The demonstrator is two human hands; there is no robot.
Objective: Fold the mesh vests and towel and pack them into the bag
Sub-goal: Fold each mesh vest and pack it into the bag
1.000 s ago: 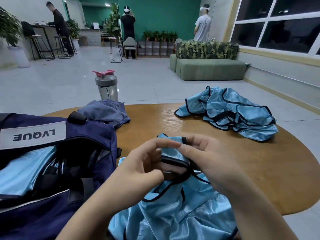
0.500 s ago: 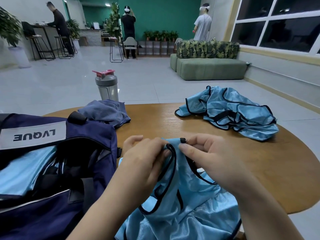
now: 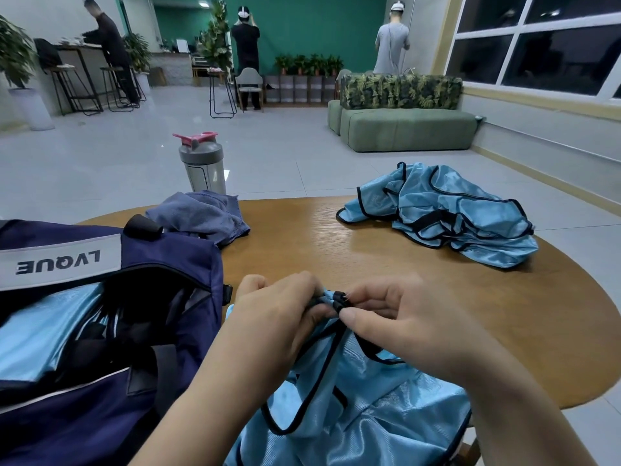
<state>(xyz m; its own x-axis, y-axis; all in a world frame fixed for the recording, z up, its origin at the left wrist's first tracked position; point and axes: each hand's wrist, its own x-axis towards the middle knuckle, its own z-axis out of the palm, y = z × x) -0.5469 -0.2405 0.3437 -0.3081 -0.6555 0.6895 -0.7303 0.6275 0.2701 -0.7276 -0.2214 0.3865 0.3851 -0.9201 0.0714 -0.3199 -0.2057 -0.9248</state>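
From the head camera, both hands met at the near edge of the round wooden table (image 3: 420,297): the left hand (image 3: 279,317) and the right hand (image 3: 400,321) each pinched the black-trimmed strap ends of a blue mesh vest (image 3: 353,408), which hung down toward the person. To the left sat the open navy bag (image 3: 111,331), blue fabric already inside. The grey towel (image 3: 201,216) lay crumpled beyond the bag. More vests (image 3: 447,213) were heaped far right. A shaker bottle (image 3: 201,163) stood behind the towel.
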